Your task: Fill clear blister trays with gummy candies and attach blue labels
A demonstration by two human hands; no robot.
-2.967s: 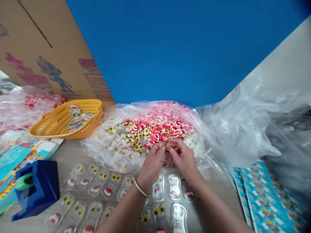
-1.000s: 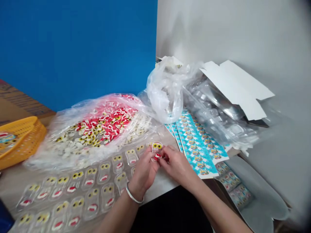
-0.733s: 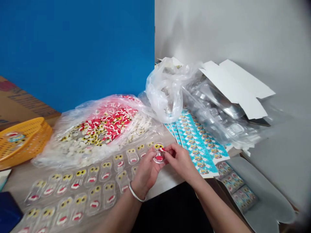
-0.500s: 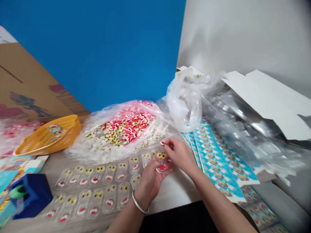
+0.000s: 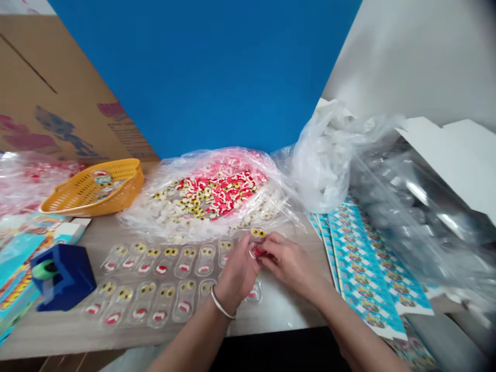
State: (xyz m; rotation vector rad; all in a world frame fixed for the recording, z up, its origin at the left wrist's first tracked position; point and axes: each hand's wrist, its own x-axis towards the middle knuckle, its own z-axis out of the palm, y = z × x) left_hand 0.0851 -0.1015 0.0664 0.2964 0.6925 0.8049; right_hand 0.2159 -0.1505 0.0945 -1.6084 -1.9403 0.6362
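Note:
My left hand (image 5: 239, 271), with a bangle at its wrist, is closed around a small clear plastic blister shell (image 5: 252, 245). A pair of yellow eye pieces (image 5: 258, 233) shows at the shell's upper end. The fingers of my right hand (image 5: 291, 264) pinch a red mouth piece (image 5: 258, 251) at the lower part of that shell; the fingertips partly cover it. To the left lie two rows of similar shells (image 5: 185, 306), each showing yellow eyes and a red-and-white mouth. Behind my hands, an open plastic bag (image 5: 155, 219) holds many loose eye and mouth pieces (image 5: 228, 194).
A yellow basket (image 5: 73, 199) and a blue tape dispenser (image 5: 75, 276) stand at left, near a cardboard box (image 5: 77, 88). Blue printed card sheets (image 5: 358, 268) lie at right, beside clear bagged plastic (image 5: 418, 212). A blue panel (image 5: 217, 72) rises behind.
My right hand has lowered the red mouth piece from above the shell to its lower part. The camera view has turned left, so the scene sits farther right.

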